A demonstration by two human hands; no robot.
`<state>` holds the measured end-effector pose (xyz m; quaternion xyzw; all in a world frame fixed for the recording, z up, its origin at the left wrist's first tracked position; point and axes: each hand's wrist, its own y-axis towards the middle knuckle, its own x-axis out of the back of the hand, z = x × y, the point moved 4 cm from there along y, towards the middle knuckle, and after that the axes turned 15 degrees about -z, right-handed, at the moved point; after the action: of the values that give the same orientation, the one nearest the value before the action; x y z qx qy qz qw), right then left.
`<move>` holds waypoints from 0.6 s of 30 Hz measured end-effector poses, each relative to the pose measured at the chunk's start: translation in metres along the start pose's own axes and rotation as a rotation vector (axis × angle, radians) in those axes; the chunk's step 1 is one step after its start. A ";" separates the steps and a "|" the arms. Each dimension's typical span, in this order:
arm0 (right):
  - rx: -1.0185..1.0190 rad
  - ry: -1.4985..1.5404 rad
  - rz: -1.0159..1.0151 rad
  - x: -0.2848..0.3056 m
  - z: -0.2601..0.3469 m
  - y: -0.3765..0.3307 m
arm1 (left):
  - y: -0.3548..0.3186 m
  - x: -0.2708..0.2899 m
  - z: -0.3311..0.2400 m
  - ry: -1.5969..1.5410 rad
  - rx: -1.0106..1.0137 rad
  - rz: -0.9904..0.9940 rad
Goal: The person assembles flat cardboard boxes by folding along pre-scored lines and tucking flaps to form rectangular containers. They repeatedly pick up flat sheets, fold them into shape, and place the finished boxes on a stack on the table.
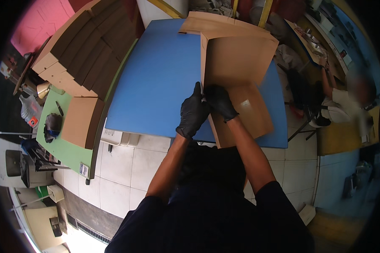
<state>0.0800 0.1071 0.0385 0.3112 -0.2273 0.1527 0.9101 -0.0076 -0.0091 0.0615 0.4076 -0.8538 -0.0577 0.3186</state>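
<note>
We pinch the cardboard sheet (236,63) fold with left hand (193,111) and right hand (220,102). Our gloves could slip, so the crease may spring open

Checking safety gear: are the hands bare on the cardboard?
No, both the left hand and right hand wear black gloves while gripping the cardboard.

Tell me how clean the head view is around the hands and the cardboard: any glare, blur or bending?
Head view: the left hand and right hand in black gloves are sharp on the cardboard sheet; a soft pale sheen sits on its lower flap; the blue table edges bow with the fisheye; the rim is dark, a bright patch burns out at lower left, and the person at right is blurred.
</note>
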 end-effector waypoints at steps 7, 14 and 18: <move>-0.274 -0.297 -0.233 0.144 -0.017 -0.009 | 0.023 0.040 -0.013 -0.148 -0.041 0.059; -0.234 0.016 -0.265 0.175 -0.058 0.057 | 0.065 0.025 -0.016 -0.196 -0.134 0.138; -0.318 0.098 -0.149 0.174 -0.074 0.040 | 0.081 0.048 0.011 -0.092 -0.228 0.044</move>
<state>0.2346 0.2086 0.0948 0.1717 -0.1804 0.0621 0.9665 -0.0896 0.0071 0.1057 0.3469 -0.8641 -0.1662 0.3247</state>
